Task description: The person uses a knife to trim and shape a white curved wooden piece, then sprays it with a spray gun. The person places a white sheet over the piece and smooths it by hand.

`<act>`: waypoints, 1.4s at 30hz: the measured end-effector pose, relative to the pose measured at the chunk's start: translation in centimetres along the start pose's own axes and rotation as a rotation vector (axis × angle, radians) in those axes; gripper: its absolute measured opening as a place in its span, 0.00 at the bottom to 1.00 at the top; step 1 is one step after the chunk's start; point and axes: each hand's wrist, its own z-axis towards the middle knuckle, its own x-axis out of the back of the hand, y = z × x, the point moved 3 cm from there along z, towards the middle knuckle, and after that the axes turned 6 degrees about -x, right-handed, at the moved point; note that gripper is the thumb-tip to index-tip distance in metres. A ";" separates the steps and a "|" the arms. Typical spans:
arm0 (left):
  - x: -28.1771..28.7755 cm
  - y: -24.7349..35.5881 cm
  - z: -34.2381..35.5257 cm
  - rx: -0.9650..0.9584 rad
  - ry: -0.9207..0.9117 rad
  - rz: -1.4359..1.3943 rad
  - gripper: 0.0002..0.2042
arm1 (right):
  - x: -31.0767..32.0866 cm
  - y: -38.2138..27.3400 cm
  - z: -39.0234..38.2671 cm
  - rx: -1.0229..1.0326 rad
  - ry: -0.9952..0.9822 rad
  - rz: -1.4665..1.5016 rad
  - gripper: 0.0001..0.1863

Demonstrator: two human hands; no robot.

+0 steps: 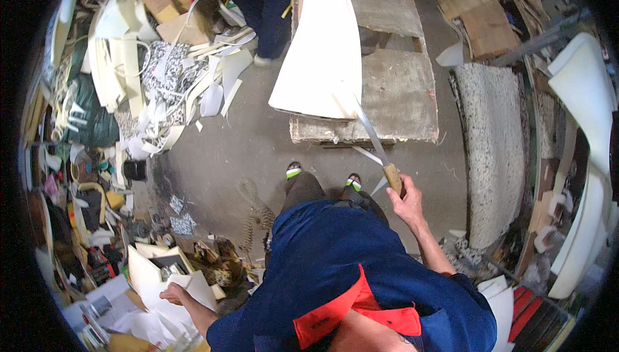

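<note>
Because the white foam piece (322, 49) lies by the near edge of the tabletop (400, 84), presumably for reach, I see the right hand (409, 203) wrapped round the knife (374, 136) angled over that edge, but can't tell whether the left hand (173, 294), half-curled at white panels (148, 282) left of the tabletop, grips.

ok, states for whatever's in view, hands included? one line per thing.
right grip: closed around the knife's wooden handle
knife: unsheathed, blade pointing toward the large white foam piece; contact unclear
large white foam piece: lying on the table
table: worn, gap in its top
left grip: at a smaller white foam piece; hold unclear
foam offcuts: heaped loosely
</note>
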 end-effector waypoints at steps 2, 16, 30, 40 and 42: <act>-2.1 5.5 3.1 -0.025 -0.013 0.013 0.22 | -1.3 -0.9 -1.0 -0.106 -0.003 -0.005 0.26; -10.8 48.3 -30.9 -1.814 -0.890 -0.826 0.08 | -13.6 -8.6 -3.9 -0.156 0.367 -0.094 0.25; -2.0 46.4 -58.7 -1.755 -1.609 -0.915 0.15 | -13.6 -6.8 -2.2 -0.194 0.422 -0.117 0.24; 0.5 45.8 -62.5 -1.920 -1.346 -0.622 0.22 | -11.7 -7.7 -1.3 -0.211 0.357 -0.099 0.25; 0.6 45.8 -63.0 -1.903 -1.335 -0.635 0.21 | -11.1 -7.9 -0.4 -0.229 0.316 -0.122 0.25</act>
